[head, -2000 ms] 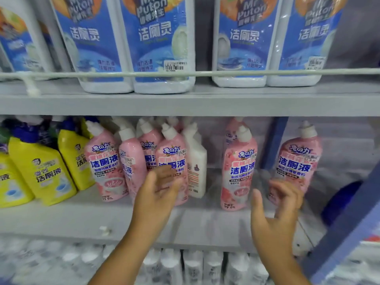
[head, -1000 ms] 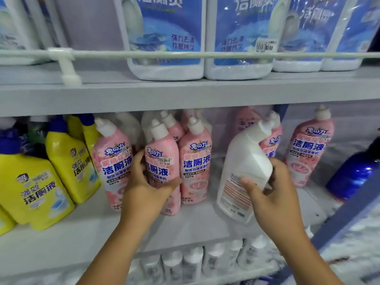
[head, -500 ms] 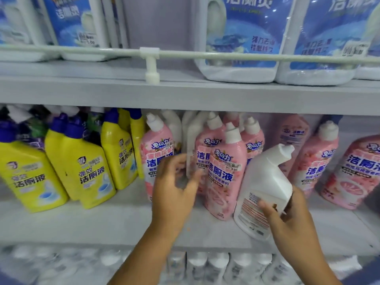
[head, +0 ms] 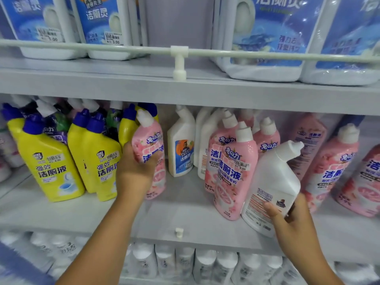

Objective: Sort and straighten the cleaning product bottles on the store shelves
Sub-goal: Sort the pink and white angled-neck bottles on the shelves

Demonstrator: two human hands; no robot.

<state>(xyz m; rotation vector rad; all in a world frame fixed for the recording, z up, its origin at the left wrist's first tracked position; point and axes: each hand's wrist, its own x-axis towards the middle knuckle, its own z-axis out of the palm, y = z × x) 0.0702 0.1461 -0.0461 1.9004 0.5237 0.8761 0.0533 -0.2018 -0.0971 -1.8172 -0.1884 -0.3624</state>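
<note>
Where the middle shelf (head: 61, 212) begins at the left, yellow toilet-cleaner bottles (head: 51, 165) with blue caps are packed in a leaning cluster, darker bottles being half hidden behind them. Just beside the last yellow bottle, a pink bottle (head: 151, 140) is gripped by the left hand (head: 135, 169), whose fingers are curled round its lower body; the bottle is tilted, its white cap leaning toward the yellow group. To the right of it a stretch of bare shelf board is left open, running from the front lip back to a white bottle with an orange-and-blue label (head: 182, 145) that stands upright near the rear wall. Further right, a group of pink bottles (head: 234, 169) is set close together, the foremost one near the front edge. Touching that foremost bottle, a white angled-neck bottle (head: 275, 182) is held tilted at the shelf's front lip, its back label turned outward; it is pinched low down by the right hand (head: 296, 225), thumb on the label side and fingers wrapped behind. More pink bottles (head: 329, 167) are lined toward the right border. A small white peg (head: 178, 232) is seen on the shelf lip. Above, large blue-labelled jugs (head: 267, 38) are kept behind a white guard rail (head: 102, 48), with a gap between the two pairs. Below, white-capped bottles (head: 185, 262) are seen, blurred.
</note>
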